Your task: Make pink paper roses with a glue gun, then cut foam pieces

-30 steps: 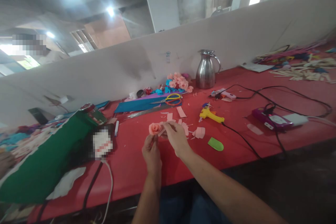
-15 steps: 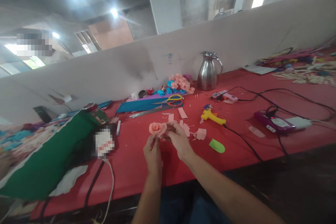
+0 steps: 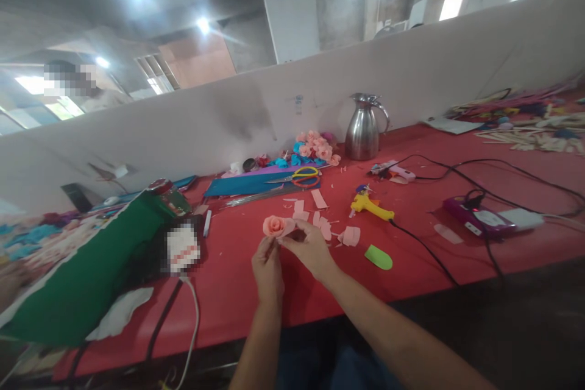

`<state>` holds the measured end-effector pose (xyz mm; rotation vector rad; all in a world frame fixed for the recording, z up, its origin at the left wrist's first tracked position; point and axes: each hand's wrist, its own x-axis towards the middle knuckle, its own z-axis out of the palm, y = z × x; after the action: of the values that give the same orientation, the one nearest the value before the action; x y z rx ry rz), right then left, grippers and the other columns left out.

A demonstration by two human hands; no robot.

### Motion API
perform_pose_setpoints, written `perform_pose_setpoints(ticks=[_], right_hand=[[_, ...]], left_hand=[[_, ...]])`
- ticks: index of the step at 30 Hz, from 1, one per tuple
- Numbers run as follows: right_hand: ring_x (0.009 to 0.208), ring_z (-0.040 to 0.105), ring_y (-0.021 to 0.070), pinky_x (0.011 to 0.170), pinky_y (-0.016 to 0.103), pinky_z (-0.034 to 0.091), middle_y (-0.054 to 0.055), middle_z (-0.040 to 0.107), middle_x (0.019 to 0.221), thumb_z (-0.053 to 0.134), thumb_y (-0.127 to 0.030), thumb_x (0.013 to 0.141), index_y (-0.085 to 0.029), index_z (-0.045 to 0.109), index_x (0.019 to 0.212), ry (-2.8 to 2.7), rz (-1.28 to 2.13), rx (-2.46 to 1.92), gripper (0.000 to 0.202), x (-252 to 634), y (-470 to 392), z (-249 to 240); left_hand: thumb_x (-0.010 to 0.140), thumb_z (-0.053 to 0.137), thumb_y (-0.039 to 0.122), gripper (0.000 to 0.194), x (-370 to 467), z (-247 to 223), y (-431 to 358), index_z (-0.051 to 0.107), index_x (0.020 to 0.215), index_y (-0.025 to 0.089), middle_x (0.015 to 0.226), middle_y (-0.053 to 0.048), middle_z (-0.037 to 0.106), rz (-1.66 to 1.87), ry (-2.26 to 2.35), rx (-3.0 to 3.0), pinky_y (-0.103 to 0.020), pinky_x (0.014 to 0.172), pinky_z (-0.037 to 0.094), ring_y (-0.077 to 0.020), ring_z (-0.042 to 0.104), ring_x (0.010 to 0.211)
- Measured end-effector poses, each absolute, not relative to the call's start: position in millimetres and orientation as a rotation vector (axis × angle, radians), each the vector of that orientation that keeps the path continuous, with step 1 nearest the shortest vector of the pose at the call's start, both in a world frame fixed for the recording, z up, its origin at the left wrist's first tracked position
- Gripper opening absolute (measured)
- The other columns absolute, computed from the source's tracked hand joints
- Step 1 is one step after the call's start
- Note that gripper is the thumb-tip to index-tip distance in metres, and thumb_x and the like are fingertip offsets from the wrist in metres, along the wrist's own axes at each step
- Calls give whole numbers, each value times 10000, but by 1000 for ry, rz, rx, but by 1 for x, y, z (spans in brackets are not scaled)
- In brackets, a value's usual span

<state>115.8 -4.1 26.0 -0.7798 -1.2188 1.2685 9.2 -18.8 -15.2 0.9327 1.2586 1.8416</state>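
A pink paper rose [image 3: 274,226] is held up above the red tabletop. From below, my left hand [image 3: 267,265] is closed in a pinch around its base. My right hand [image 3: 312,248] is closed on a petal [image 3: 288,229] at the flower's right edge; the thumb reaches under it and the fingers hide part of it. Cut pink paper pieces [image 3: 351,236] lie just beyond and right of my right hand. A yellow glue gun [image 3: 372,207] and a light green rounded piece [image 3: 379,257] rest further right.
Yellow-and-red-handled scissors [image 3: 305,177] lie on blue paper [image 3: 237,186]. Finished pink flowers [image 3: 315,145] and a steel jug [image 3: 362,128] stand against the partition. Black cords run from a purple power box [image 3: 479,219] at right. Green paper [image 3: 86,280] covers the left.
My right thumb and fingers have shifted slightly down and in against the rose's right petal. The whole view has moved a little; both hands keep their hold.
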Motion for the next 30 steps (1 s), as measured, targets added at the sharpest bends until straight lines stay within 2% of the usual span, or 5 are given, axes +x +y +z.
perform_pose_setpoints(ticks=[11, 16, 19, 23, 30], right_hand=[[740, 628, 172, 696, 293, 504, 9, 658, 810, 680, -257, 672, -209, 610, 931, -1188, 1345, -726, 273, 128, -11, 37], [707, 607, 128, 708, 283, 503, 11, 625, 928, 628, -223, 711, -218, 589, 920, -1056, 1331, -633, 212, 138, -20, 47], [652, 580, 126, 642, 273, 486, 7, 623, 858, 578, -216, 734, -210, 601, 904, -1033, 1244, -728, 171, 138, -19, 42], [677, 569, 154, 658, 289, 467, 24, 655, 816, 619, -248, 714, -191, 653, 850, -1209, 1160, -880, 151, 130, -10, 25], [703, 565, 162, 651, 281, 458, 28, 635, 819, 664, -305, 721, -203, 673, 835, -1357, 1091, -815, 154, 122, -1, 16]], left_hand=[[658, 705, 267, 197, 12, -10, -21, 728, 819, 155, 888, -62, 698, 1862, 1251, 973, -275, 776, 468, -177, 617, 842], [640, 733, 290, 212, 15, -7, -21, 729, 806, 159, 855, -50, 693, 1889, 1238, 944, -291, 800, 463, -174, 618, 828], [624, 746, 305, 229, 14, -8, -21, 730, 792, 151, 827, -50, 691, 1887, 1296, 937, -303, 810, 456, -177, 616, 819], [620, 743, 315, 230, 13, -6, -23, 731, 778, 148, 842, -55, 698, 1862, 1345, 968, -310, 835, 449, -185, 614, 841], [649, 709, 304, 206, 13, -4, -24, 733, 795, 160, 853, -53, 703, 1834, 1315, 1023, -301, 806, 462, -184, 610, 831]])
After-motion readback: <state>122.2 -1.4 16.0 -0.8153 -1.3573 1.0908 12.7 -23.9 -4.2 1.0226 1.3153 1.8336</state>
